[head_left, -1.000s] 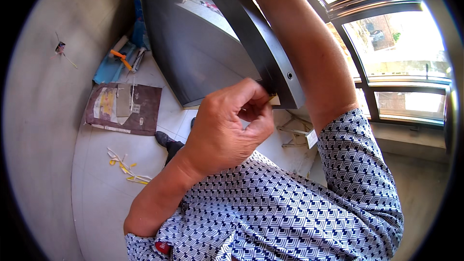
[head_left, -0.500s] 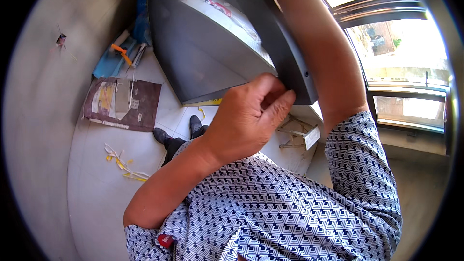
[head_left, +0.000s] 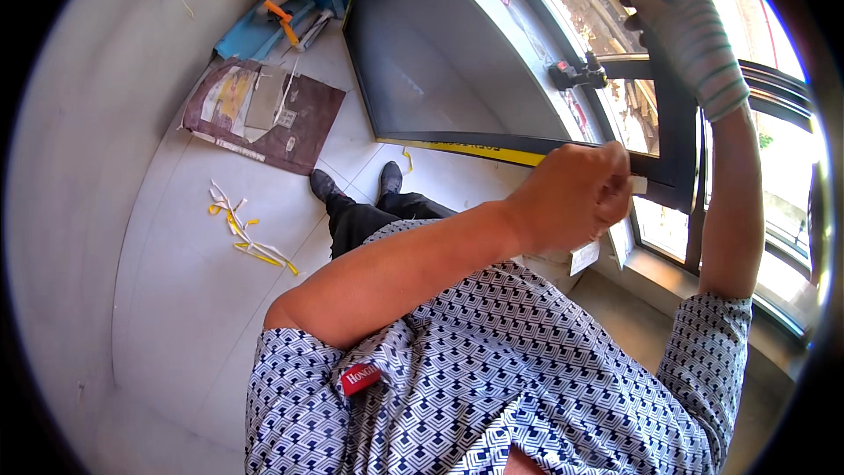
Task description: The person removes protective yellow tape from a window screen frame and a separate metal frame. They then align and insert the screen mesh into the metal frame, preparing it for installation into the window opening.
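Head view: looks partway. The dark frame [head_left: 679, 145] is between the two hands, its lower edge running left from the left hand [head_left: 576, 193]. Yellow strip [head_left: 475, 149] lines that edge up to the wrist; just right of the fingers the corner looks dark, with only a small white tab [head_left: 640, 186] showing. Loose pieces [head_left: 242, 227] in white and yellow lie on the floor well left of the left hand, so some strip seems to be off already; the long length on the edge is what's left. Can't judge the stretch under the hand.

Left hand: bare, fingers curled in at the corner, a bit blurred. Can't tell if it pinches the tab or is just beside it. Right hand [head_left: 675, 31]: gloved, up and right of the left one, closed round the upright side of the frame.

Around: black tool [head_left: 576, 74] just above the left hand, by the pale sill [head_left: 527, 31]. Window [head_left: 765, 79] behind and right of the right hand. Far left of the left hand, on the floor: brown sheet [head_left: 309, 119], blue sheet [head_left: 246, 32], orange-handled tool [head_left: 281, 21].

In the way: left hand and wrist cover the strip's near end; the window crowds the right hand's side.
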`<move>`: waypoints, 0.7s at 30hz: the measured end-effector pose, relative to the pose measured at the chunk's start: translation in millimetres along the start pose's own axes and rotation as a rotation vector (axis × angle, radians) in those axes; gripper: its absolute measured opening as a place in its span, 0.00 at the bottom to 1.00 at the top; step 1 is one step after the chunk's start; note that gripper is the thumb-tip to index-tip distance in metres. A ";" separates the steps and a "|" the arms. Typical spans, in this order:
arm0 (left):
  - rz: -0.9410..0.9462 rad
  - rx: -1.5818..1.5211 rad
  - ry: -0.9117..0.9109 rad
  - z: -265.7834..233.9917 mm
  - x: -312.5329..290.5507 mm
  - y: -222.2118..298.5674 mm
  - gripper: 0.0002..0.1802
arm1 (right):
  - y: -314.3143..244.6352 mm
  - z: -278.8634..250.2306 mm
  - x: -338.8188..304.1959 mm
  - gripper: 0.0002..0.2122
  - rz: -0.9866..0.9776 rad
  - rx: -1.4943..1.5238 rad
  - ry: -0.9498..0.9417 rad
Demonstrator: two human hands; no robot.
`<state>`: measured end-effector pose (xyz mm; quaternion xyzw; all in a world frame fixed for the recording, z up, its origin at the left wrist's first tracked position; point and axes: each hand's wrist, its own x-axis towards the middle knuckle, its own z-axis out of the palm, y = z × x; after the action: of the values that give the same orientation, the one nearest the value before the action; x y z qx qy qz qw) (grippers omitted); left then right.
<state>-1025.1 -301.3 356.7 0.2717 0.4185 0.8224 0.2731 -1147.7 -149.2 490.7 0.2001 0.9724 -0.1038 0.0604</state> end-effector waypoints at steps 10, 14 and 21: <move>-0.417 0.398 0.175 -123.4 -136.1 -85.8 0.10 | 71.6 -15.6 -11.0 0.23 -0.002 -0.035 0.036; -0.535 0.622 0.407 -186.4 -216.9 -111.9 0.09 | 78.8 -12.0 -25.5 0.22 0.002 0.024 0.061; -0.882 0.903 0.724 -286.5 -340.5 -128.1 0.11 | 87.9 -14.6 -27.2 0.19 0.061 0.034 0.064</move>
<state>-950.7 -622.3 31.4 -0.1251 0.8518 0.4213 0.2851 -1088.7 -77.2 493.6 0.2337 0.9654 -0.1119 0.0289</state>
